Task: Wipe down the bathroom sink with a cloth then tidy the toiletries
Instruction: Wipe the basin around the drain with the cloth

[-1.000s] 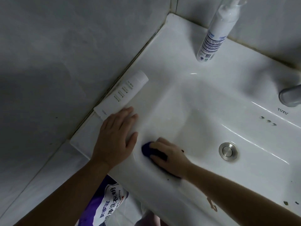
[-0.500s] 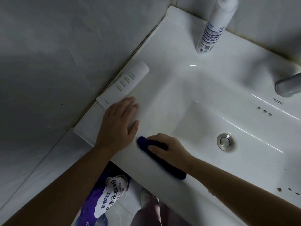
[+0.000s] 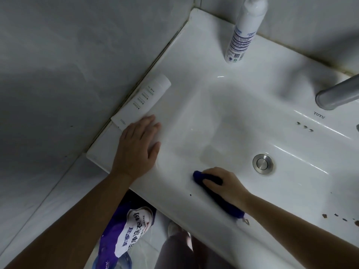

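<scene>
White ceramic sink [image 3: 194,61] w/ a rectangular basin, seen from above, fitted into a corner of grey tiled walls. Right hand [image 3: 225,184] lies palm-down on a dark blue cloth [image 3: 219,199], fingers curled over its leading end and pressing it onto the front rim of the sink, just at the inner edge where the basin slopes down. The cloth runs as a long strip back under the hand and wrist toward the front edge. Left hand [image 3: 138,145] rests flat on the left rim, fingers together and extended, thumb out to the side, holding nothing; fingertips are just beside the near end of a white tube [image 3: 142,102] (small printed lines on it, too fine to read), whether they touch it I can't tell. The tube lies on its side along the wall edge of the rim, cap end pointing toward the back. At the back rim, near the corner, a white pump bottle [image 3: 243,33] w/ a blue striped label stands upright; its top is cut off by the frame. Round metal drain plug [image 3: 262,164] sits in the basin bottom, well apart from the cloth. Grey faucet spout [image 3: 338,95] comes in from the right edge. Brown specks [image 3: 339,217] dot the front rim at right. Below the sink, a purple-and-white detergent bag [image 3: 128,233] w/ Chinese characters sits on the floor.
</scene>
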Motion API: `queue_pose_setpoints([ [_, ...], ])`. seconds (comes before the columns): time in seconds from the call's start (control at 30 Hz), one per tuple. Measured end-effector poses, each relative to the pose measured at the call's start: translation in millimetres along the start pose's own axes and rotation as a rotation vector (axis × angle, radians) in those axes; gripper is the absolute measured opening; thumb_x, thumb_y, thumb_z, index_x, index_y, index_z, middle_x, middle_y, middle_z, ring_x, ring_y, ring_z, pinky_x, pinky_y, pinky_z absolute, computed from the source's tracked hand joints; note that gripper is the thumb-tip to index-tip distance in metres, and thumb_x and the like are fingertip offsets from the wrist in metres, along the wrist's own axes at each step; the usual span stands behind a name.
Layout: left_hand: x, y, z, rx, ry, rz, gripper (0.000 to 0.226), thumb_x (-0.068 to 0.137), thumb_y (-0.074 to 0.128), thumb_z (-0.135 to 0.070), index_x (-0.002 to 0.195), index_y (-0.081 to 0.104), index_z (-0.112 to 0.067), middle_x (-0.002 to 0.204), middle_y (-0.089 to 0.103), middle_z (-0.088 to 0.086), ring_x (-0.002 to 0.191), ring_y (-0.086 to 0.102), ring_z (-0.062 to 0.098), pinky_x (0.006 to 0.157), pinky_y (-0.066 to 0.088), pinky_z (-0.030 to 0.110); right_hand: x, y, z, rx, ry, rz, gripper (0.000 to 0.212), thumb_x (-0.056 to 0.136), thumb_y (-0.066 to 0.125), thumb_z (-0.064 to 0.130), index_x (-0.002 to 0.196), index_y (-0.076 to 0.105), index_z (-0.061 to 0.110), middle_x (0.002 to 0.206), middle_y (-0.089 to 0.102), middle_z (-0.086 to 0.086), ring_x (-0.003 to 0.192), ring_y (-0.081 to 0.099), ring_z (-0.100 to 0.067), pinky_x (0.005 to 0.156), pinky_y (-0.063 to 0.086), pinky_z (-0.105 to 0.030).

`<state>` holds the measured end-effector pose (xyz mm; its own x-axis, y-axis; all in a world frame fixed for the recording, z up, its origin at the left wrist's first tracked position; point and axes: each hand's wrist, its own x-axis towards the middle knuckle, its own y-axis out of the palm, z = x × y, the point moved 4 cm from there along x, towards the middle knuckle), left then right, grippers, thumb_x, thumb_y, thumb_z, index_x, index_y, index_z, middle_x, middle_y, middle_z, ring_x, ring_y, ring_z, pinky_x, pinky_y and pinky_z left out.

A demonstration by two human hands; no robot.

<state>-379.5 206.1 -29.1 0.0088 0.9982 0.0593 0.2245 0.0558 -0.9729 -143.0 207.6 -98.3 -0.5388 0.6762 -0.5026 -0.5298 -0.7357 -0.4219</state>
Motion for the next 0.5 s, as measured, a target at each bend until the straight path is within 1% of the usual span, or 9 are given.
queue_pose_setpoints([
  [0.07,0,1,1,-0.006,0.004,-0.009,0.046,0.086,0.041,-0.030,0.123,0.054,-0.004,0.134,0.049,0.016,0.124,0.045,0.030,0.101,0.031,0.040,16,10,20,0.008,-0.054,-0.017,0.022,0.089,0.056,0.027,0.111,0.062,0.024,0.108,0.063,0.001,0.100,0.056,-0.018,0.090,0.041,-0.028],
  [0.1,0,1,1,-0.012,0.002,-0.010,0.046,0.087,0.040,-0.030,0.123,0.054,-0.005,0.134,0.049,0.016,0.124,0.044,0.029,0.102,0.030,0.039,26,19,37,0.027,-0.103,-0.020,0.023,0.090,0.056,0.027,0.111,0.062,0.023,0.109,0.063,0.001,0.100,0.056,-0.017,0.089,0.041,-0.027],
  [0.17,0,2,2,-0.019,-0.004,-0.010,0.046,0.087,0.039,-0.029,0.123,0.054,-0.005,0.135,0.049,0.015,0.124,0.044,0.029,0.103,0.028,0.037,35,29,64,0.094,-0.144,-0.021,0.023,0.091,0.054,0.028,0.112,0.061,0.023,0.109,0.063,0.003,0.099,0.055,-0.014,0.088,0.041,-0.026],
  [0.23,-1,2,3,-0.022,0.001,-0.012,0.046,0.087,0.039,-0.029,0.123,0.054,-0.005,0.135,0.049,0.015,0.124,0.044,0.028,0.103,0.027,0.036,22,26,67,0.073,-0.150,-0.024,0.025,0.091,0.053,0.030,0.115,0.060,0.026,0.108,0.062,0.003,0.097,0.055,-0.013,0.088,0.042,-0.027],
  [0.3,-1,3,3,-0.036,0.002,-0.011,0.046,0.087,0.038,-0.029,0.123,0.053,-0.005,0.134,0.049,0.015,0.124,0.044,0.029,0.102,0.028,0.038,-2,20,56,0.047,-0.161,-0.038,0.024,0.091,0.054,0.030,0.114,0.060,0.029,0.100,0.060,0.007,0.091,0.055,-0.010,0.083,0.044,-0.025],
  [0.37,-1,2,2,-0.048,-0.002,0.002,0.047,0.086,0.037,-0.029,0.123,0.053,-0.005,0.134,0.049,0.016,0.123,0.044,0.030,0.101,0.031,0.042,-20,14,52,0.022,-0.160,-0.090,0.024,0.090,0.055,0.029,0.113,0.060,0.030,0.094,0.056,0.011,0.086,0.054,-0.008,0.077,0.042,-0.021],
  [0.43,-1,0,1,-0.066,-0.002,0.015,0.048,0.085,0.037,-0.029,0.122,0.053,-0.005,0.134,0.049,0.016,0.123,0.044,0.031,0.101,0.032,0.044,-19,16,60,-0.025,-0.139,-0.126,0.025,0.091,0.053,0.029,0.115,0.060,0.028,0.093,0.054,0.010,0.087,0.054,-0.012,0.075,0.037,-0.022],
  [0.5,-3,-3,0,-0.107,0.001,0.036,0.050,0.085,0.034,-0.030,0.124,0.052,-0.003,0.135,0.047,0.017,0.125,0.042,0.031,0.103,0.029,0.044,-11,21,75,-0.086,-0.133,-0.168,0.026,0.091,0.052,0.029,0.117,0.059,0.026,0.094,0.051,0.008,0.087,0.054,-0.016,0.074,0.034,-0.021],
])
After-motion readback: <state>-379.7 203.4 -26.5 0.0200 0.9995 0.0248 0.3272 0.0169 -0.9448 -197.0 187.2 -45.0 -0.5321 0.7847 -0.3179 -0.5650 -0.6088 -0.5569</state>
